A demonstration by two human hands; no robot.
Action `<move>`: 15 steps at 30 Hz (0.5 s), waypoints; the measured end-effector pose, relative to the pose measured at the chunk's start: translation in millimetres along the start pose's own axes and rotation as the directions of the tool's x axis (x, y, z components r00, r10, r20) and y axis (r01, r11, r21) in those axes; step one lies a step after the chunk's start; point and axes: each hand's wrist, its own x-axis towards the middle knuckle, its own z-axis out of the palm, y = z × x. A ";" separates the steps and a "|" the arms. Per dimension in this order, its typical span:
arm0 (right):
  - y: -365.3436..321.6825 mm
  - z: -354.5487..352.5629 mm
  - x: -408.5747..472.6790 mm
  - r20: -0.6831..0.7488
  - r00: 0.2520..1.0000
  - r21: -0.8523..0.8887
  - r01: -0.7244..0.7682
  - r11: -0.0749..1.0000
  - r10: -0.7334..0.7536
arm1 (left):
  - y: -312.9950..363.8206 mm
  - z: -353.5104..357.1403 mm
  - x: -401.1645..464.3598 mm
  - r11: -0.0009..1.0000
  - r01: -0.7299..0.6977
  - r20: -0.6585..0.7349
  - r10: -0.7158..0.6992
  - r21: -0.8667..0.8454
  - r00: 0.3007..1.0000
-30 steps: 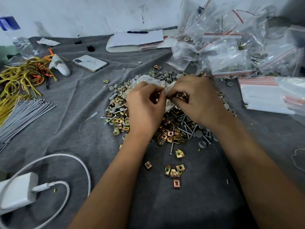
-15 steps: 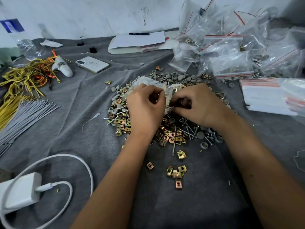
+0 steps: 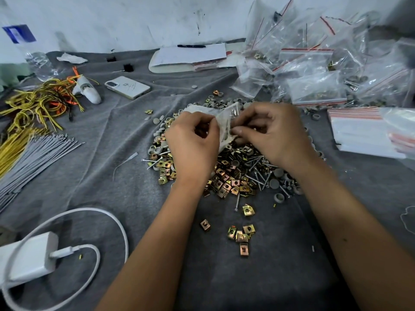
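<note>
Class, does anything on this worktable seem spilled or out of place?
A few brass clip nuts lie loose on the grey cloth, apart from the main hardware pile below the plastic bag pinched by left hand and right hand.

Both bare forearms enter from the lower edge and converge toward the centre, with the wrists roughly level. The left hand (image 3: 193,140) shows its back to the camera, its fingers curled inward, thumb and forefinger pinching one edge of a small clear bag (image 3: 225,124). The right hand (image 3: 272,133) lies back upward, its fingers curled and its thumb pointing leftward, pinching the bag's opposite edge. The fingertips of the two hands nearly meet.
</note>
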 end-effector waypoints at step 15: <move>-24.3 -13.3 -6.0 0.781 0.570 -0.455 0.243 0.857 0.254 | -8.6 1.6 2.2 0.991 0.123 0.006 -0.123 -0.054 0.992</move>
